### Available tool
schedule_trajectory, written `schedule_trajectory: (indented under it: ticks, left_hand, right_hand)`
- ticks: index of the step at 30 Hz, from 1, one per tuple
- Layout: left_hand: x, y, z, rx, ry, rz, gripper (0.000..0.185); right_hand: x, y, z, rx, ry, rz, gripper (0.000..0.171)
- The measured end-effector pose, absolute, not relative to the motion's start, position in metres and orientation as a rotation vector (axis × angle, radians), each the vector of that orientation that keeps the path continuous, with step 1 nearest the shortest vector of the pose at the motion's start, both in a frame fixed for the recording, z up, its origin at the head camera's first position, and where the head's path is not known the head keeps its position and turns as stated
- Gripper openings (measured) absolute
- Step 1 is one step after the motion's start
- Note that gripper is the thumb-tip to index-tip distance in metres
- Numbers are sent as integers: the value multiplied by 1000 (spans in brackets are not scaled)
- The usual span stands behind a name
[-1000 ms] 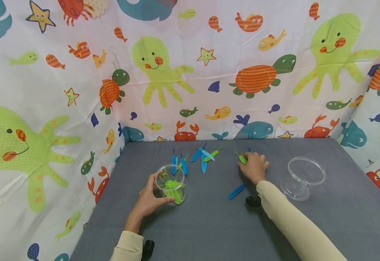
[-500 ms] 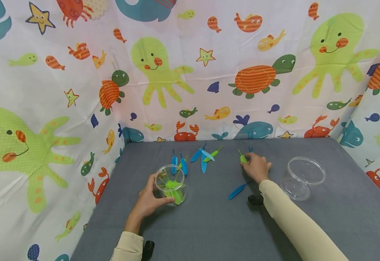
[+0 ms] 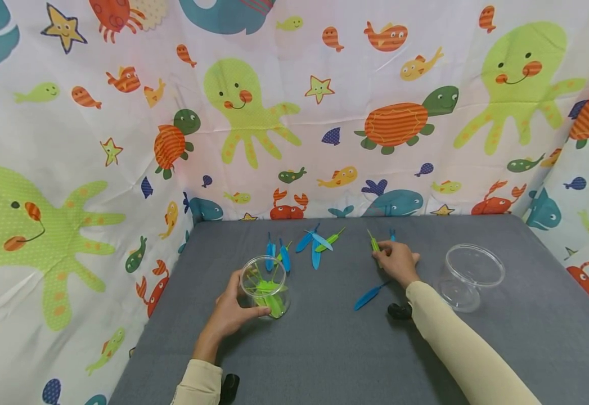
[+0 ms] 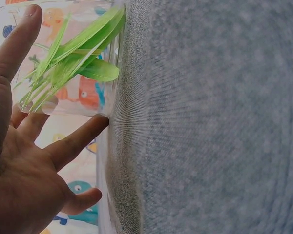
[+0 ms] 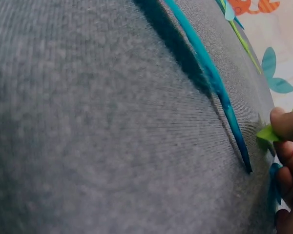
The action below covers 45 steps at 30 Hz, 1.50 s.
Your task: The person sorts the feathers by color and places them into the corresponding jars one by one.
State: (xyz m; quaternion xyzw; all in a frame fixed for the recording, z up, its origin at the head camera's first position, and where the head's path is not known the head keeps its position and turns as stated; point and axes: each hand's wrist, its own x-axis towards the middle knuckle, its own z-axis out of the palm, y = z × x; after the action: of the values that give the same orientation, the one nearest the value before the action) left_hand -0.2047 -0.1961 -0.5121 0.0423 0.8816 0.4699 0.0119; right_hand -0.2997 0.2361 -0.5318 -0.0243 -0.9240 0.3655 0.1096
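My left hand [image 3: 232,310] holds a clear plastic cup [image 3: 286,302] on the table, thumb on the near side and fingers on the far side. Several green feathers [image 4: 73,58] lie inside the cup. Farther right, my right hand [image 3: 398,263] pinches a green feather [image 3: 374,244] between thumb and fingers, its thin quill pointing up. One blue feather [image 3: 368,298] lies on the table in front of that hand. Another blue feather [image 3: 392,234] shows just behind it, mostly hidden by the fingers.
Blue feathers [image 3: 285,256] with a green one among them lie behind the cup. A pile of blue and green feathers [image 3: 317,245] is right of these. A second clear cup [image 3: 458,295] stands at the right. A printed sea-animal cloth [image 3: 274,185] borders the grey table [image 3: 314,354].
My right hand has shifted slightly right and drawn the green feather up from the table, standing it more upright. My left hand and the cup have stayed put.
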Motion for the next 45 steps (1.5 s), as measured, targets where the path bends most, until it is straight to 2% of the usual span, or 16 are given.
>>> schedule_trajectory:
  ticks: [7,16,36,45]
  left_hand:
    - [-205,-196,-513,128,2754,1464,104]
    - [-205,-196,-511,131,2743,1481,103]
    - [-205,-197,-513,156,2744,1475,102]
    - [-206,-197,-515,156,2743,1489,102]
  right_hand:
    - [-303,237,-532,50,-2620,1174,25]
    - [-303,217,-510,153,-2545,1314,23]
    - [-278,124,-447,506,-2435,1577,18]
    - [-261,81,-436,624,-2419,1655,22]
